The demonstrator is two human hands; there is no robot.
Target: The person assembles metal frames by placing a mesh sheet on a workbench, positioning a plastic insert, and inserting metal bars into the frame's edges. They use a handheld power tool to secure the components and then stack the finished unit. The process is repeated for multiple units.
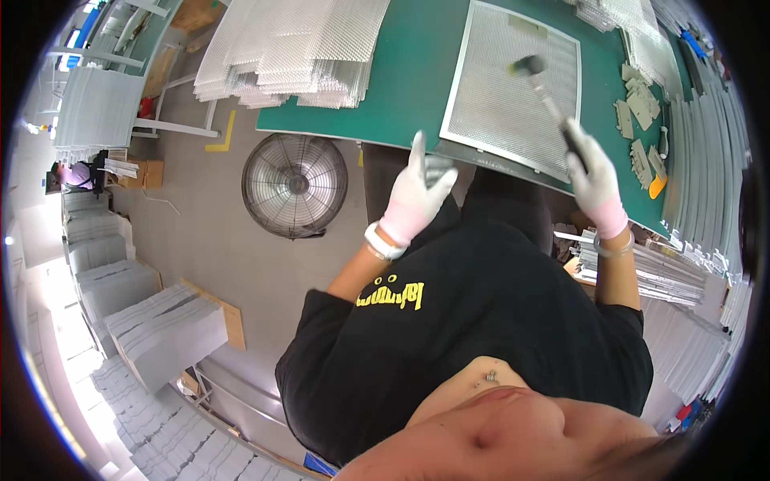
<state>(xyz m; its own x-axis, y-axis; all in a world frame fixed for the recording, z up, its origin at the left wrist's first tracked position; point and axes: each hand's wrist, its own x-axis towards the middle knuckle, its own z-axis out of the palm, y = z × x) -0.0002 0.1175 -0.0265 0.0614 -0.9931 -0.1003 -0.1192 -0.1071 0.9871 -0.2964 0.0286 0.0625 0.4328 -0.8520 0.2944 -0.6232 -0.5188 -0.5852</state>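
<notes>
My right hand (595,172), in a white glove with a pink cuff, is closed around the black handle of a mallet (549,103). The dark head of the mallet, yellowish at one end, hovers over or meets a framed mesh panel (513,88); I cannot tell which. That panel has a thin white frame and lies on the green worktable (413,72) along its near edge. My left hand (419,192), gloved the same way, is beside the table edge left of the panel. Its index finger and thumb are stretched apart, the other fingers bent, with nothing visible in them.
Stacked mesh sheets (289,52) overhang the table's left part. Small grey plates (639,104), a screwdriver (663,143) and an orange-ended tool (658,186) lie at the right. A floor fan (297,186) stands left of me. Long metal strips (702,168) are stacked rightward. Another person (76,174) is far left.
</notes>
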